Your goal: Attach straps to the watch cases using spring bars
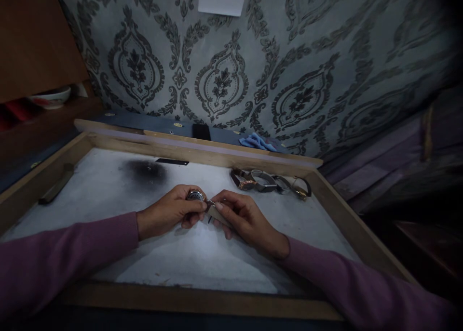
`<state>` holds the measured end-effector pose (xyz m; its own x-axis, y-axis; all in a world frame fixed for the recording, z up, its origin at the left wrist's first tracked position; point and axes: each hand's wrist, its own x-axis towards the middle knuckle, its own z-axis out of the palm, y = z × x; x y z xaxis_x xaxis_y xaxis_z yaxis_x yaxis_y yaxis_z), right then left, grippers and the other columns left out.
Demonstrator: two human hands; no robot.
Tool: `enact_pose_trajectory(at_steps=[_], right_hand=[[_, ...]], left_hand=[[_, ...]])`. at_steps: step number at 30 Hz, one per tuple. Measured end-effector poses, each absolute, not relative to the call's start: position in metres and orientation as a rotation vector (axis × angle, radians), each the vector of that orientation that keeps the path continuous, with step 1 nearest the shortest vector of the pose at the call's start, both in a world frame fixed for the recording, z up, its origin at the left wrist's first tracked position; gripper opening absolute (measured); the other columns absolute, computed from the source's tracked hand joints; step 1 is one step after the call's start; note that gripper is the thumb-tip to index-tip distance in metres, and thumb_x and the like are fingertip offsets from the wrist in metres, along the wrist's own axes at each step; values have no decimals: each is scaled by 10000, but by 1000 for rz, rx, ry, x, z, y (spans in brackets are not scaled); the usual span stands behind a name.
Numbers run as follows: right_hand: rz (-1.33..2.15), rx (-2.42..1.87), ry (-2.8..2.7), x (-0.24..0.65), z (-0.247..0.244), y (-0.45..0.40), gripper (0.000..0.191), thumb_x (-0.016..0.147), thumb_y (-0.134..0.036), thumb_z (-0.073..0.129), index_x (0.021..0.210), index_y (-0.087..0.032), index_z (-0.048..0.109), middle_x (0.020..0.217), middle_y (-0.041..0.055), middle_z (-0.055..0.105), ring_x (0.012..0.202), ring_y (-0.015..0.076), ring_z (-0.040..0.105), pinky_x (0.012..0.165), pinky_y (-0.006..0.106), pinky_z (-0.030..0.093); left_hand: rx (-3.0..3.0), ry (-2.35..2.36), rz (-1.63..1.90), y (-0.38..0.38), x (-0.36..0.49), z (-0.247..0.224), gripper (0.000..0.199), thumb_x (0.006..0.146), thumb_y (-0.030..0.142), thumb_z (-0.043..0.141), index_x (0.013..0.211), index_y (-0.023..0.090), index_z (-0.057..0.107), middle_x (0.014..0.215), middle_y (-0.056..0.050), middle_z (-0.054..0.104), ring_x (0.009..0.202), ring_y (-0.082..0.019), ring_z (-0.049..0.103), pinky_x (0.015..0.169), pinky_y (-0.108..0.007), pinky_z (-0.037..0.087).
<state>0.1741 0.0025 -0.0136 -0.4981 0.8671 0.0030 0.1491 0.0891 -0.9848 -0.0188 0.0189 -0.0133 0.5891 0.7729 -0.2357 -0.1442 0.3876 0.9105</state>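
A round metal watch [196, 196] is pinched in my left hand [177, 206], its case showing between thumb and fingers. My right hand [241, 214] meets it from the right, fingers closed on a flat, greyish strip [219, 216] that looks like a watch strap. The strip reaches up to the edge of the watch near my left thumb. A thin bright bit shows where the two hands meet, too small to name. Both hands hover over the middle of the white-bottomed wooden tray [202, 302].
Several watches [265, 180] lie in a row at the tray's back right. A dark flat strip [172, 161] lies near the back wall, a long dark tool [57, 184] at the left. Behind the tray are a black phone-like object [201, 132] and a blue cloth [257, 141].
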Motion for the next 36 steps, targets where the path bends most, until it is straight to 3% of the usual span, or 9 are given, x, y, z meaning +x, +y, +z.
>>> enact_pose_trajectory(at_steps=[20, 36], right_hand=[[1419, -1002, -1805, 176, -10, 2, 220, 930, -334, 539, 876, -135, 614, 655, -6, 605, 395, 37, 474, 387, 164, 345], [1370, -961, -1845, 177, -13, 3, 258, 927, -380, 546, 892, -143, 639, 631, -19, 583, 392, 33, 429, 393, 168, 356]], left_hand=[[1041, 724, 643, 17, -19, -13, 157, 736, 245, 649, 714, 150, 526, 552, 33, 559, 411, -45, 412, 362, -163, 251], [1000, 684, 659, 15, -20, -16, 182, 750, 258, 671, 759, 153, 524, 569, 38, 544, 433, -45, 389, 380, -167, 233]])
